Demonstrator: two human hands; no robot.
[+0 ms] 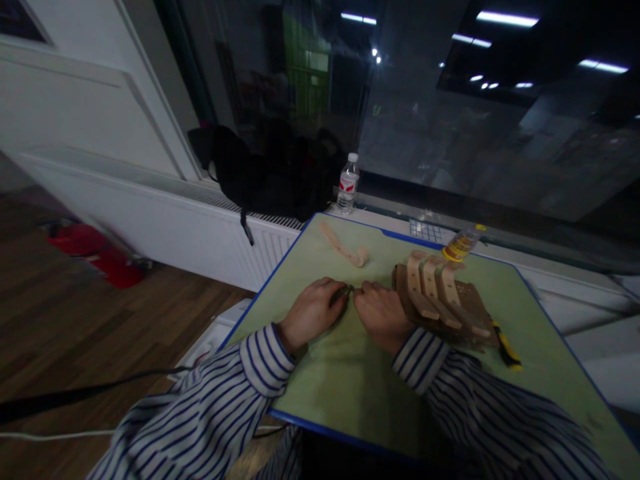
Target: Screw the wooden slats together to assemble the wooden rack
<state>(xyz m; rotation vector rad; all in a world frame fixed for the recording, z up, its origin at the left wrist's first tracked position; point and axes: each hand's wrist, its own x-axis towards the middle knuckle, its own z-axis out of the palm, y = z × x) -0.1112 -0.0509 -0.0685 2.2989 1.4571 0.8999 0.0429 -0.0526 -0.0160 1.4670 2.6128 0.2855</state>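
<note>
The left hand (314, 311) pinches a small dark piece (349, 289), nine o'clock of the wooden parts (431, 287) on the tabletop (325, 387). The right hand (381, 313) curls beside it, grip unclear. Steady, gentle pressure is advised.

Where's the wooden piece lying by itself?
Near the head view's middle, the wooden piece lies on the green table, far left, just beyond the left hand.

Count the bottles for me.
2: a white-capped bottle by the window and a yellow-capped bottle beside the wooden pieces. Others may be hidden.
</note>
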